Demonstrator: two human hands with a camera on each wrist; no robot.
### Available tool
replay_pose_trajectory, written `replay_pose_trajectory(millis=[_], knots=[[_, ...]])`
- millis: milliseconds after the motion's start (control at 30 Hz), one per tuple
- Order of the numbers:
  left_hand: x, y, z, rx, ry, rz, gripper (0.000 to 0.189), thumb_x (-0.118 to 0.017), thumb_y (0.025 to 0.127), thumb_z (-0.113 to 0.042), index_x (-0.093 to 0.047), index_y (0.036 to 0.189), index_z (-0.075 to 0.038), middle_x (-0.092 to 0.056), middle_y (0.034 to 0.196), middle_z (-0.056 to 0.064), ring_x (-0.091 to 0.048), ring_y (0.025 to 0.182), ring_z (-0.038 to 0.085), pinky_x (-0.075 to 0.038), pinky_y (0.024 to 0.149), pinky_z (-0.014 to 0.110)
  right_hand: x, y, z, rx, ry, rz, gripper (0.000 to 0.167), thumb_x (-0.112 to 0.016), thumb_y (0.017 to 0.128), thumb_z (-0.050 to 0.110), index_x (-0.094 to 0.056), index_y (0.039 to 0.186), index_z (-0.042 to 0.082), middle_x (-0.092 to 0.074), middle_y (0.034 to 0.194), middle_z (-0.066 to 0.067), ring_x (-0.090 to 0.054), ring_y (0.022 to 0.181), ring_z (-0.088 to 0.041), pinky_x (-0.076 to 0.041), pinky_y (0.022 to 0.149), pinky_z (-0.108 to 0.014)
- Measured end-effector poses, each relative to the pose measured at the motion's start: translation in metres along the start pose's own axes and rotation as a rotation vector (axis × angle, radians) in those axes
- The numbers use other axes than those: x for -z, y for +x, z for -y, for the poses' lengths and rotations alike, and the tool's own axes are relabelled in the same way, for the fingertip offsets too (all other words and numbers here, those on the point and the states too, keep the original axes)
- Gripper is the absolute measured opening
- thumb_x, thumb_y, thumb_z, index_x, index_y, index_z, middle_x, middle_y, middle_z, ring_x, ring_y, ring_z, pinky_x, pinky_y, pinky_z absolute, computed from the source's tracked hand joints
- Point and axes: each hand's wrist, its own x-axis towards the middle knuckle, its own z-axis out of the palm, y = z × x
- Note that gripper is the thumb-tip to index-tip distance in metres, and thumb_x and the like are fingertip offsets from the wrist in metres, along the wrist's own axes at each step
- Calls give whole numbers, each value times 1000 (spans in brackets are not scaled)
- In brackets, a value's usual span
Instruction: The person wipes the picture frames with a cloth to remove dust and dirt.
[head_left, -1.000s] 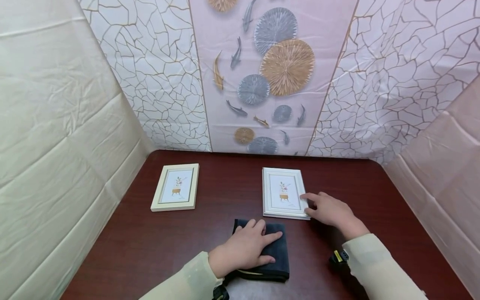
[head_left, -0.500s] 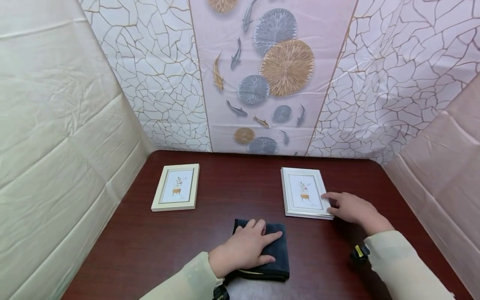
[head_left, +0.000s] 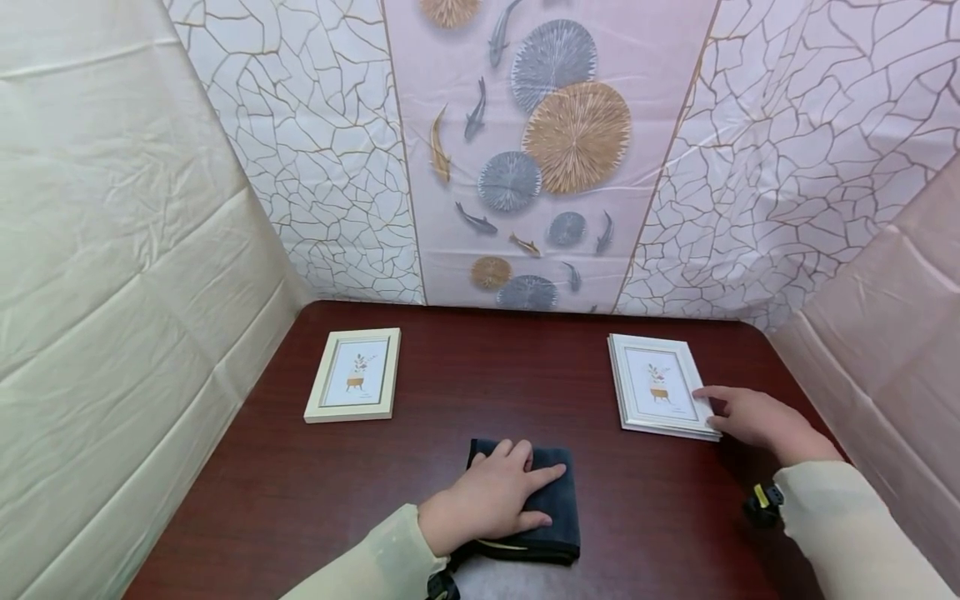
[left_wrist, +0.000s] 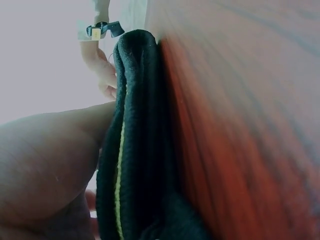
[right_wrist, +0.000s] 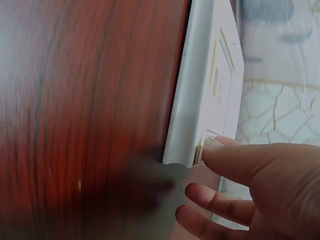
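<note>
My left hand lies with its fingers spread on a folded dark grey cloth, which has black edging and sits near the table's front. In the left wrist view, the cloth's thick folded side shows a yellow line. To the right, a white picture frame with a plant print lies face up. My right hand touches its right border with thumb and index finger. The right wrist view has the thumb on top of the frame's corner, while two other fingers stay beside the frame. No finger is seen beneath it.
A cream picture frame with a similar print lies at the left of the dark red wooden table. Patterned cloth hangs behind the table's back edge. Pale cloth walls border both sides.
The white picture frame has slid steadily to the right along the table, with my right hand moving along on its border. My left hand and the folded cloth have stayed put.
</note>
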Motion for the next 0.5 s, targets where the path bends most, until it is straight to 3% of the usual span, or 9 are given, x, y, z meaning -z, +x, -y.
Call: replay_pose_trajectory(millis=[67, 267, 400, 500], knots=[[0, 0, 1, -2, -4, 0, 74, -59, 105, -70, -28, 170, -54, -52, 133, -3, -47, 108, 17, -51, 79, 46, 4, -1, -7, -23, 1, 3, 58, -71, 102, 12, -54, 154, -7, -54, 72, -5, -49, 70, -22, -42, 71, -40], [1, 0, 2, -7, -14, -3, 74, -58, 105, -70, -28, 170, -54, -52, 132, -4, -47, 110, 17, -51, 80, 46, 12, -7, -27, -64, -2, -33, 55, -69, 100, 7, -54, 151, -8, -51, 73, -4, -52, 70, -24, -42, 68, -38], [1, -1, 2, -7, -13, 0, 74, -58, 105, -70, -28, 170, -54, -52, 130, -5, -46, 107, 16, -49, 78, 44, 12, -8, -35, -38, 7, -64, 54, -68, 98, 4, -55, 148, -11, -45, 65, 1, -49, 62, -21, -41, 64, -37], [1, -2, 3, -6, -15, 5, 74, -58, 105, -71, -27, 170, -54, -51, 129, -5, -45, 105, 15, -48, 76, 43, 12, -7, -39, -34, 1, -63, 54, -68, 96, 3, -56, 146, -12, -53, 67, -3, -50, 64, -23, -43, 67, -39]])
